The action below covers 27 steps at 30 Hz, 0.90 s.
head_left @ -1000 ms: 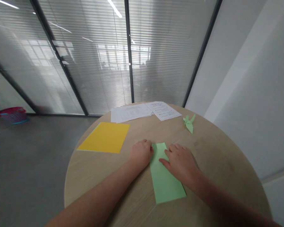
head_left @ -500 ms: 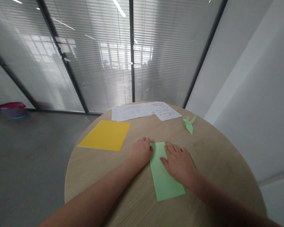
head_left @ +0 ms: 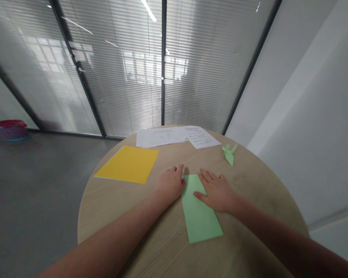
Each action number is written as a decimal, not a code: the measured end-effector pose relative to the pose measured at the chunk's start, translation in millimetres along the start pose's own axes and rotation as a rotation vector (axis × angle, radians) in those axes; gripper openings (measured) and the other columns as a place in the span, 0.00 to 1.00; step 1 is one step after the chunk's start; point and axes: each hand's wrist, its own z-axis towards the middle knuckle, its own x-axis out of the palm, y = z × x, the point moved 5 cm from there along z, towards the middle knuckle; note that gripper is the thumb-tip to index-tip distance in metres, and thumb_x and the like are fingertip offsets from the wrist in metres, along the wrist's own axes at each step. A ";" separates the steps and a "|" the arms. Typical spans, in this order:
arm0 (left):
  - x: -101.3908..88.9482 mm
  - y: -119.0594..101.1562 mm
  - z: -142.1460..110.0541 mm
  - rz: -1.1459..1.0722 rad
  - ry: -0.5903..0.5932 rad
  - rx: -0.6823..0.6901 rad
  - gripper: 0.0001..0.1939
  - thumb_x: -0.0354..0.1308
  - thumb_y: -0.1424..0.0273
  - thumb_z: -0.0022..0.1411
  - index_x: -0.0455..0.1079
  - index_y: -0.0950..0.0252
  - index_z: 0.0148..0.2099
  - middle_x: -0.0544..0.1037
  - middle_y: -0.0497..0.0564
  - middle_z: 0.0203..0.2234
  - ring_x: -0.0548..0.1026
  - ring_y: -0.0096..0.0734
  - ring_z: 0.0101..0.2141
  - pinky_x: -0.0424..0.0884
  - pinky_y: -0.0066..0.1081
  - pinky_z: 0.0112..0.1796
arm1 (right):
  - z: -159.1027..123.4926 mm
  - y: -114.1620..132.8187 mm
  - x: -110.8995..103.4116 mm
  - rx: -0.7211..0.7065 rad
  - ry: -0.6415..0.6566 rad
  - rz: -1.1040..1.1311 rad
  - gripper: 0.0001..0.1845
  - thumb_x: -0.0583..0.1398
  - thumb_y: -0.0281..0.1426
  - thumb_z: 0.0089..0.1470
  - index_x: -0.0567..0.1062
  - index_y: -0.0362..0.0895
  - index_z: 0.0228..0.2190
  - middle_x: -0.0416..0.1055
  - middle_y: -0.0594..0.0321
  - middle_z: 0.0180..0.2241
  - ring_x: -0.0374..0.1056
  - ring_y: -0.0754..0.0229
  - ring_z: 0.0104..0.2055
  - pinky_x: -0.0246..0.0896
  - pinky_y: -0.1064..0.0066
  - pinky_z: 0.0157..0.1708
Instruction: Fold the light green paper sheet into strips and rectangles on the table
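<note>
A folded light green paper strip [head_left: 199,214] lies on the round wooden table [head_left: 257,200] in front of me. My left hand [head_left: 170,183] rests at the strip's far left corner, fingers stretched forward and pressing down. My right hand [head_left: 216,189] lies flat over the strip's far right part, fingers spread and extended. Neither hand grips anything.
A yellow paper sheet [head_left: 128,168] lies at the left of the table. White printed sheets [head_left: 174,136] sit at the far edge. A small green folded paper crane [head_left: 228,153] stands to the right. Glass walls with blinds rise behind; a red basket [head_left: 8,129] is on the floor.
Both hands have slid a little farther along the green strip and their fingers have straightened out. The view has shifted slightly.
</note>
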 end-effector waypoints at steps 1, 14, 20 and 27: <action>-0.1 0.2 0.4 0.000 -0.006 0.016 0.26 0.55 0.69 0.66 0.62 0.65 0.65 0.78 0.61 0.48 0.77 0.49 0.47 0.75 0.40 0.43 | 0.4 -0.8 1.2 0.006 0.008 0.013 0.43 0.48 0.53 0.65 0.57 0.37 0.69 0.45 0.44 0.71 0.48 0.38 0.71 0.50 0.37 0.62; 2.8 -21.5 -3.1 -0.052 0.040 0.543 0.09 0.56 0.75 0.67 0.77 0.63 0.46 0.81 0.55 0.42 0.77 0.40 0.46 0.69 0.38 0.52 | -8.1 -2.5 -10.1 -0.018 -0.181 -0.009 0.30 0.56 0.49 0.65 0.70 0.49 0.62 0.57 0.47 0.67 0.58 0.42 0.66 0.56 0.47 0.60; 7.8 -16.3 0.7 -0.054 0.051 0.573 0.17 0.54 0.75 0.66 0.74 0.66 0.55 0.79 0.60 0.51 0.75 0.44 0.52 0.67 0.41 0.55 | -8.4 1.3 -11.3 -0.076 -0.189 0.023 0.26 0.57 0.44 0.66 0.72 0.49 0.61 0.62 0.49 0.65 0.61 0.45 0.65 0.56 0.51 0.61; 10.1 -14.1 10.5 -0.060 0.126 0.614 0.26 0.52 0.72 0.66 0.66 0.65 0.65 0.70 0.60 0.64 0.67 0.43 0.62 0.61 0.43 0.62 | -6.6 -0.8 -10.4 -0.099 -0.178 0.049 0.28 0.57 0.43 0.66 0.70 0.45 0.62 0.62 0.48 0.65 0.61 0.46 0.65 0.57 0.53 0.62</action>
